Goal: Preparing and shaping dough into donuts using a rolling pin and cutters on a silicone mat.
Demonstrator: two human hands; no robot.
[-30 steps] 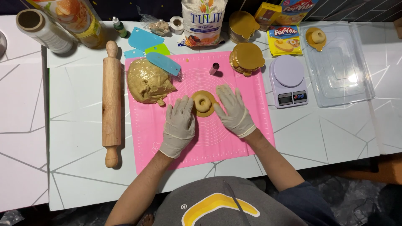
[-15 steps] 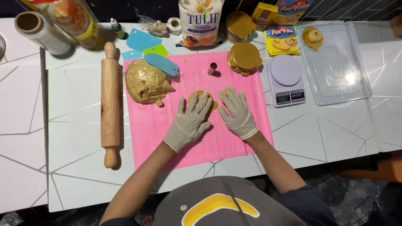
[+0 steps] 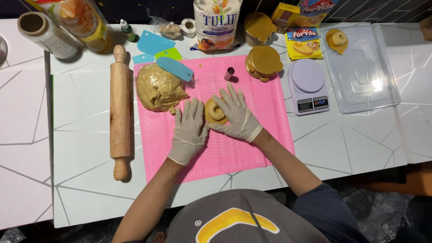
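Where the pink mat [image 3: 252, 135] lies, a tan dough ring [image 3: 215, 112] with a dimpled centre sits. Left hand [image 3: 189, 130] and right hand [image 3: 236, 114], gloved, fingers spread flat, flank and touch it. Big dough lump [image 3: 159, 87] lies left of the ring.

I work at a white table [image 3: 351, 148] veined with thin grey lines. At nine o'clock a second white panel [image 3: 22, 135] butts against it. At twelve o'clock a dark wall [image 3: 382, 11] runs behind. At four o'clock dim floor [image 3: 396, 207] shows under the edge. Light falls evenly from above.
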